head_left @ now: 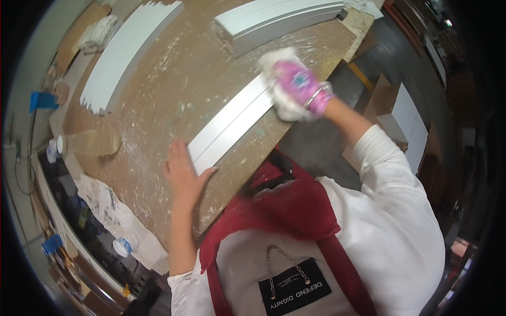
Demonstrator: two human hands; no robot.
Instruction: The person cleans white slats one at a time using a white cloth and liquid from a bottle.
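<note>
Two white strips [232, 125] lie side by side on the worn brown table, running diagonally toward the far right. At their near end rests my bare left hand [184, 167], its fingers spread flat and the thumb apart, touching the end of the strips. My right hand [299, 87], in a pink glove and slightly blurred, is closed on a white cloth [287, 110] pressed over the strips' far end. The cloth bunches around the hand and hides that end.
Stacked white strips [279, 23] lie at the table's back, with another white stack [126, 58] at the left. A clear bottle of yellowish liquid [92, 142] lies at the left edge. Nearby are a stained paper sheet [113, 210] and a small white tub [125, 246]. Cardboard boxes [398, 118] stand right.
</note>
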